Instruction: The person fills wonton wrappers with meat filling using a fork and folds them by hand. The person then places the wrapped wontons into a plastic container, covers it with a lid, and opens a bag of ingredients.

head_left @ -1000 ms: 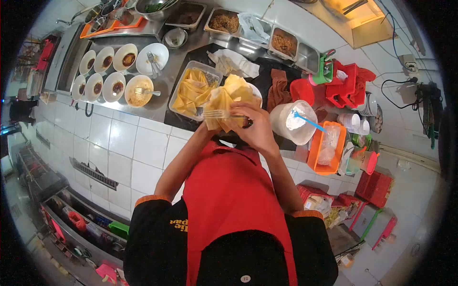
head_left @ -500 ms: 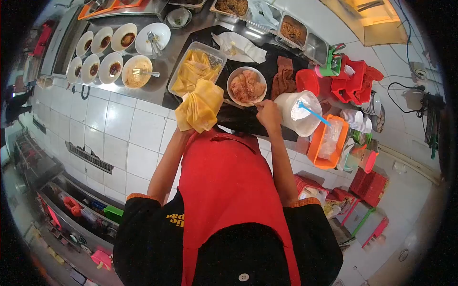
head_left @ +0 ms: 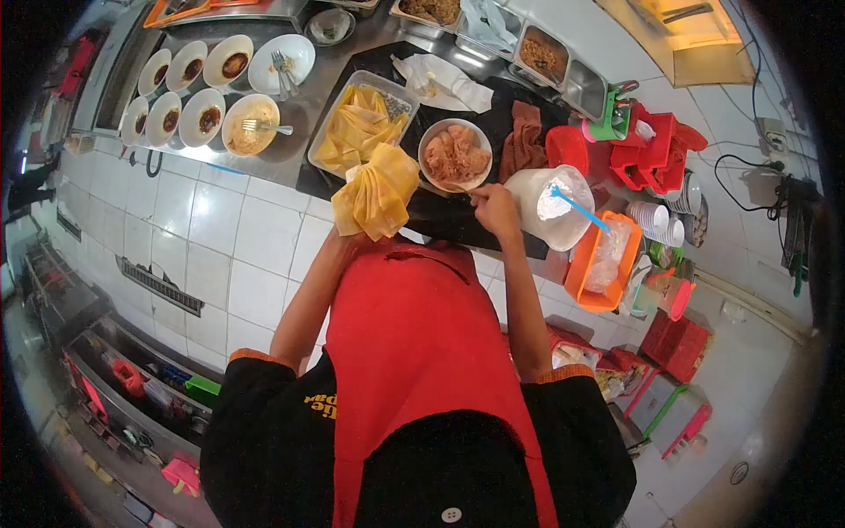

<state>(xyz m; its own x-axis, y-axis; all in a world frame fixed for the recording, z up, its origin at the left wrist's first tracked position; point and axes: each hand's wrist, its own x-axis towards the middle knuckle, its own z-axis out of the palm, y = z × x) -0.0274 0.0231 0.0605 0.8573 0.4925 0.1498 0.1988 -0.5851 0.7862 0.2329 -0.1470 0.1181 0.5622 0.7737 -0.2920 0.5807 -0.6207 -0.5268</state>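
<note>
Left of the white bowl of minced filling, a sheaf of yellow wrappers rests on the left hand, whose fingers are hidden, so its grip cannot be told. At the bowl's near rim, the right hand pinches a slim utensil. Right of the bowl are a brown cloth and white tub. Nearer than the bowl, yellow letters ending "pan" mark the black shirt, beside the red apron.
</note>
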